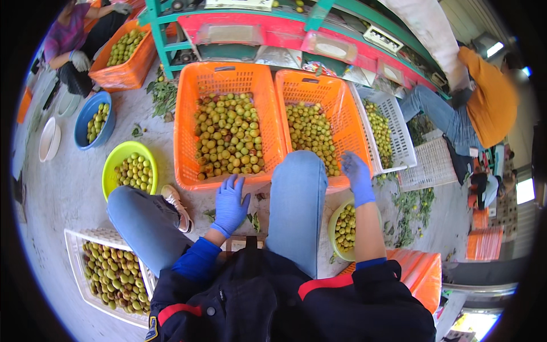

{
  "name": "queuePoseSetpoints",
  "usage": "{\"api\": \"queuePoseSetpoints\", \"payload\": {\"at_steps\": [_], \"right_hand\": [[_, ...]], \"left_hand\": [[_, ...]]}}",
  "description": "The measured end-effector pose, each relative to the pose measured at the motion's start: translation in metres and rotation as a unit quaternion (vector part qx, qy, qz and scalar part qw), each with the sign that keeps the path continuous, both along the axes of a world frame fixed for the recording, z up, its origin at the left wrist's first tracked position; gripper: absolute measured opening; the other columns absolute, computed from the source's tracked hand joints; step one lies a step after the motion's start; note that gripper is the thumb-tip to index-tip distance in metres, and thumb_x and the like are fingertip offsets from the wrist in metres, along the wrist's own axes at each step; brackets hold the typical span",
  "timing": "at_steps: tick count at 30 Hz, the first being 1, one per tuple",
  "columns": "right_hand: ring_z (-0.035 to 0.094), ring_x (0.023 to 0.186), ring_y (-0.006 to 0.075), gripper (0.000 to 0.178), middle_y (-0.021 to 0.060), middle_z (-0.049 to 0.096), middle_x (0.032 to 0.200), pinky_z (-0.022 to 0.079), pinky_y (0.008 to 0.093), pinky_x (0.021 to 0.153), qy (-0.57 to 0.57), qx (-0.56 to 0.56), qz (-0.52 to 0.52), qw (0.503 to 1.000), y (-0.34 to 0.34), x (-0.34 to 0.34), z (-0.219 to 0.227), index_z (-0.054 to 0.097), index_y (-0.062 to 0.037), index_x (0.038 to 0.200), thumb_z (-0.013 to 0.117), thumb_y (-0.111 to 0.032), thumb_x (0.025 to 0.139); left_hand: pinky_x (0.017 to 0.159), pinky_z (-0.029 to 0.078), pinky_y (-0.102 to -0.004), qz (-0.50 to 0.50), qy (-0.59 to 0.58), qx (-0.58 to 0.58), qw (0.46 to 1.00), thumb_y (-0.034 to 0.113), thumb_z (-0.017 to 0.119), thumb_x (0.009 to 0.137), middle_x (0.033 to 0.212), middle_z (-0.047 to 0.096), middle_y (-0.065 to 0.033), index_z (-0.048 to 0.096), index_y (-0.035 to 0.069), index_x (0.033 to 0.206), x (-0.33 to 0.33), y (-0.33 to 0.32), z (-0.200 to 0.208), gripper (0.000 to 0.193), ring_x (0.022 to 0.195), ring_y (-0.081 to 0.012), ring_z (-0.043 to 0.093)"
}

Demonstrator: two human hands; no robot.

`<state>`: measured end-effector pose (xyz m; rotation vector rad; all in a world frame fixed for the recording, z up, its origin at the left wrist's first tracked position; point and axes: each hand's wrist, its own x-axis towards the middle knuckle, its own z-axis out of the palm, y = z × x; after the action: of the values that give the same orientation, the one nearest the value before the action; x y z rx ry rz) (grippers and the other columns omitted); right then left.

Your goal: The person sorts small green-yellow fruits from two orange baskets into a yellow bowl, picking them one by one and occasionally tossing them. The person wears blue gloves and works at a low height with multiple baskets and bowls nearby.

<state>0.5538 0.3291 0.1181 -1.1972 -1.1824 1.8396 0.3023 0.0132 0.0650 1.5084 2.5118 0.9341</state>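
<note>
My left hand (pixel 230 206), in a blue-violet glove, is just in front of the near edge of an orange crate (pixel 188 125). Its fingers are spread, with nothing in them. Inside that crate lie many round green-brown fruits (pixel 228 134) that look like jujubes. A second orange crate (pixel 296 85), to the right, holds smaller-looking ones (pixel 312 134). Over its near right corner is my right hand (pixel 358 178), gloved likewise and with dirty fingertips. Its fingers look stretched out and slightly blurred, and I see no fruit in them.
Fruit fills a yellow-green basin (pixel 107 171) at left, a pale green basin (pixel 334 242) beside my right forearm, and white crates (pixel 74 245) (pixel 405 145). A green-and-red machine frame (pixel 285 29) stands behind. Fallen leaves (pixel 407 214) litter the floor. Other people work at far left and right.
</note>
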Motion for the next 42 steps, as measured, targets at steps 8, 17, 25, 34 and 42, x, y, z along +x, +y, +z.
{"api": "queuePoseSetpoints", "payload": {"at_steps": [8, 17, 25, 34, 42], "right_hand": [[0.064, 0.089, 0.0172, 0.028, 0.0059, 0.068, 0.103, 0.052, 0.0287, 0.078, -0.111, -0.057, 0.039, 0.991, -0.021, -0.013, -0.054, 0.064, -0.0072, 0.115, 0.048, -0.021, 0.098], [0.059, 0.106, 0.0211, 0.04, 0.0099, 0.059, 0.122, 0.05, 0.0332, 0.086, -0.229, -0.04, 0.088, 0.969, 0.073, -0.009, -0.126, 0.055, -0.0062, 0.128, 0.053, -0.028, 0.095], [0.033, 0.135, 0.034, 0.055, 0.0175, 0.035, 0.148, 0.031, 0.046, 0.111, -0.494, 0.211, 0.196, 0.821, 0.199, -0.091, -0.211, 0.037, -0.0101, 0.143, 0.052, -0.031, 0.094], [0.017, 0.137, 0.051, 0.083, 0.0197, 0.009, 0.155, 0.033, 0.0578, 0.106, -0.585, 0.093, 0.213, 0.777, 0.259, -0.198, -0.218, 0.026, -0.0229, 0.149, 0.051, -0.065, 0.083], [0.011, 0.138, 0.0537, 0.083, 0.0195, 0.007, 0.156, 0.03, 0.0594, 0.107, -0.515, 0.22, 0.356, 0.748, 0.166, -0.176, -0.228, 0.027, -0.0286, 0.149, 0.058, -0.063, 0.08]], "left_hand": [[0.057, 0.048, -0.0441, -0.149, 0.099, -0.245, 0.953, 0.048, 0.066, 0.077, 0.068, 0.064, -0.012, 0.061, 0.009, 0.073, -0.071, 0.041, -0.054, 0.04, 0.066, -0.0322, 0.064], [0.054, 0.049, -0.0418, -0.187, 0.099, -0.256, 0.943, 0.031, 0.067, 0.073, 0.065, 0.063, -0.0098, 0.061, 0.012, 0.072, -0.081, 0.05, -0.077, 0.02, 0.061, -0.0286, 0.064], [0.052, 0.046, -0.0392, -0.22, 0.1, -0.257, 0.936, 0.026, 0.065, 0.074, 0.064, 0.056, -0.0046, 0.054, 0.013, 0.076, -0.079, 0.048, -0.074, 0.017, 0.06, -0.0245, 0.059], [0.05, 0.044, -0.0378, -0.23, 0.072, -0.295, 0.925, 0.022, 0.067, 0.067, 0.066, 0.054, -0.0034, 0.052, 0.012, 0.078, -0.081, 0.05, -0.058, 0.021, 0.062, -0.023, 0.058], [0.05, 0.044, -0.0388, -0.243, 0.073, -0.306, 0.918, 0.02, 0.067, 0.065, 0.067, 0.054, -0.0043, 0.053, 0.011, 0.084, -0.078, 0.058, -0.06, 0.025, 0.063, -0.0238, 0.058]]}}
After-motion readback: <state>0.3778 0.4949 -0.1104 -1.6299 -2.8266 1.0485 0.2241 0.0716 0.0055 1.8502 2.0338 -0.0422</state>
